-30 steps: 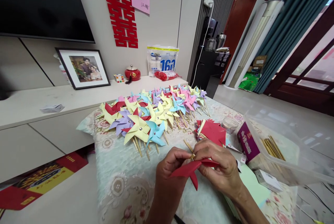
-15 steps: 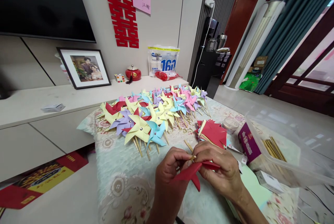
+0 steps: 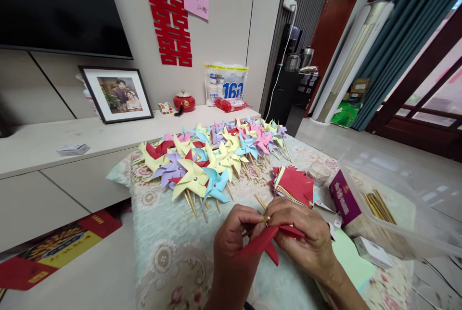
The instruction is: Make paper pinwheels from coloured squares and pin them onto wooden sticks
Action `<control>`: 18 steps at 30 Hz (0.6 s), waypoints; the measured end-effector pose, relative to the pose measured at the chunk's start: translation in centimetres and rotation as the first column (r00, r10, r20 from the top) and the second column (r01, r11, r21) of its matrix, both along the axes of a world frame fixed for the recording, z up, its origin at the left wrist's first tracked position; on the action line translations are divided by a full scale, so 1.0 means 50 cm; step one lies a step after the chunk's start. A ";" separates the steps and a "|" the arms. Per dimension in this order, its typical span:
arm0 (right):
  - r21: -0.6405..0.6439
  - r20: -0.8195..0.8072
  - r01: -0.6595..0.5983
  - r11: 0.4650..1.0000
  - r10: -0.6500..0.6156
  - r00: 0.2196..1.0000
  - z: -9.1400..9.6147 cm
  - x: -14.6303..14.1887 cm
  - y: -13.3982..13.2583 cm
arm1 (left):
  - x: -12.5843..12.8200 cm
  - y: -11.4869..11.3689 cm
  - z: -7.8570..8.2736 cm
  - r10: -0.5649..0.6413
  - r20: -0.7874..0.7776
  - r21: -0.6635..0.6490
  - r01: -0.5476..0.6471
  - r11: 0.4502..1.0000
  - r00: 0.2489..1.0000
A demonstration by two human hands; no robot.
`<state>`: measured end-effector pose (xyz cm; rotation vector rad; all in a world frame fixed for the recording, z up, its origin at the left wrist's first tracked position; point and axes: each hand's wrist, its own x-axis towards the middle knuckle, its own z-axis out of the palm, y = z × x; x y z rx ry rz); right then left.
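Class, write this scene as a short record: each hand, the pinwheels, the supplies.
Left hand: holding folded red paper, close to a thin stick
Right hand: holding the same paper
Pinwheels: many colours, massed beyond the hands on a floral cloth
Paper stack: red on top, right of the pinwheels
Plastic box: clear, far right, more sticks inside

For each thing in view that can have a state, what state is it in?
Left hand: closed on red paper
Right hand: closed, fingers bent at the red paper
Red paper: folded, held
Thin stick: at the hands; fastening cannot be told
Pinwheels: assembled, on sticks, grouped on the table
Paper sheets: stacked
Clear tub: holding sticks
Red jar: lidded
Framed photo: propped up
TV screen: dark
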<state>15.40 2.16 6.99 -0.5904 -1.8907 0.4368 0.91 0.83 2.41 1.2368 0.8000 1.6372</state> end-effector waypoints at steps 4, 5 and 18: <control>0.005 -0.001 0.002 1.000 -0.002 1.000 0.000 -0.001 0.000 | -0.002 0.000 -0.001 0.016 -0.007 0.022 -0.016 1.000 1.000; 0.006 -0.003 0.003 1.000 -0.003 1.000 0.000 -0.001 0.000 | -0.002 0.000 -0.002 0.019 -0.011 0.027 -0.019 0.999 1.000; -0.013 -0.012 -0.019 1.000 0.019 1.000 -0.006 0.003 0.001 | -0.003 -0.002 0.002 0.035 -0.054 0.045 -0.032 0.998 0.998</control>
